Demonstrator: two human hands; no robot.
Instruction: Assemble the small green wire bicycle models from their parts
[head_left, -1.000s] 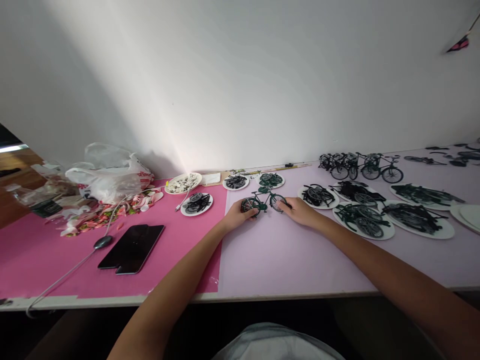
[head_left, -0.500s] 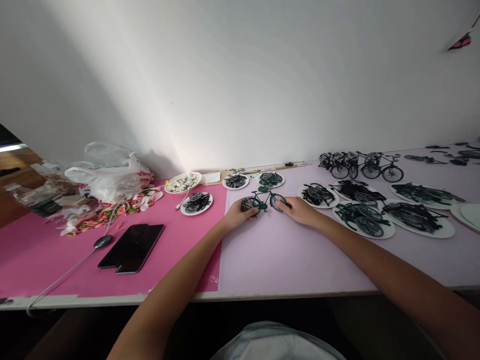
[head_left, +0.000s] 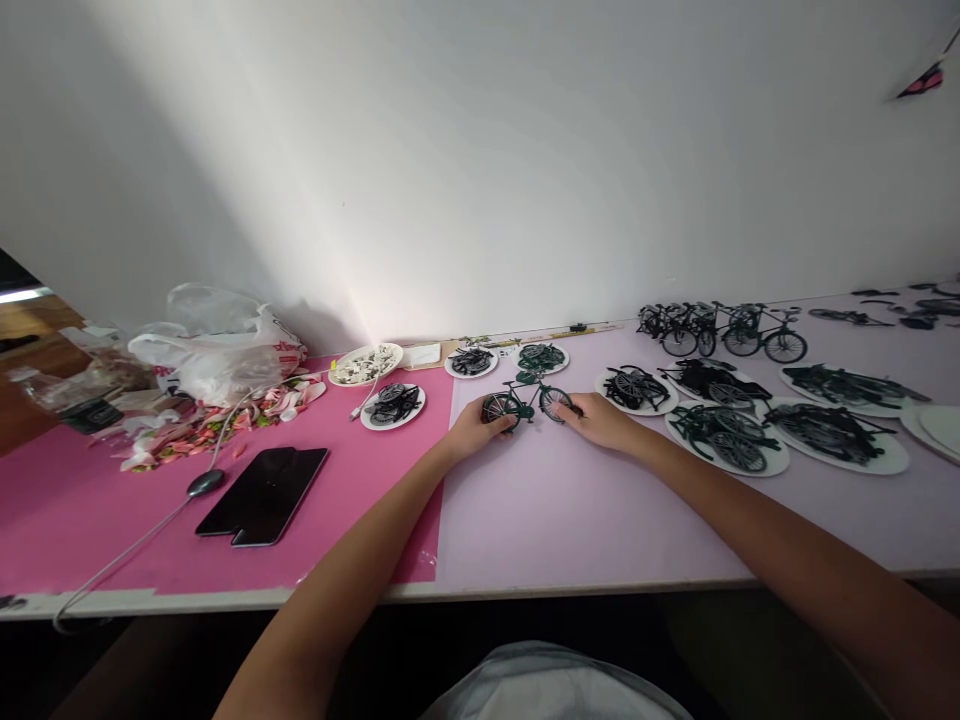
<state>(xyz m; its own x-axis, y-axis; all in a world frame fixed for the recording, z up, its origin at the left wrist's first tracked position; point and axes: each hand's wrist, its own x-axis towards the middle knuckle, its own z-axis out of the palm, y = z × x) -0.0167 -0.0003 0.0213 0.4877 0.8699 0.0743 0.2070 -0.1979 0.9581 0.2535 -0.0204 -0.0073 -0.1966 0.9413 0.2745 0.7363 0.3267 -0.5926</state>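
Note:
A dark green model bicycle (head_left: 527,401) is held upright between my two hands, above or on the pale lilac part of the table (head_left: 555,520). My left hand (head_left: 477,428) pinches its left wheel, thumb in front. On the other side my right hand (head_left: 598,420) grips the right wheel, with fingers partly hidden behind it. Just behind the bicycle sits a white plate of dark green parts (head_left: 543,358). Nearest my right hand is a plate of black bicycle parts (head_left: 636,390).
Finished-looking model bicycles (head_left: 720,330) stand in a row by the wall. Several more plates of parts (head_left: 727,440) lie at right. On the pink left side are phones (head_left: 264,497), a cable with a dark oval piece (head_left: 205,483), scattered petal-like pieces (head_left: 225,425) and a plastic bag (head_left: 217,350).

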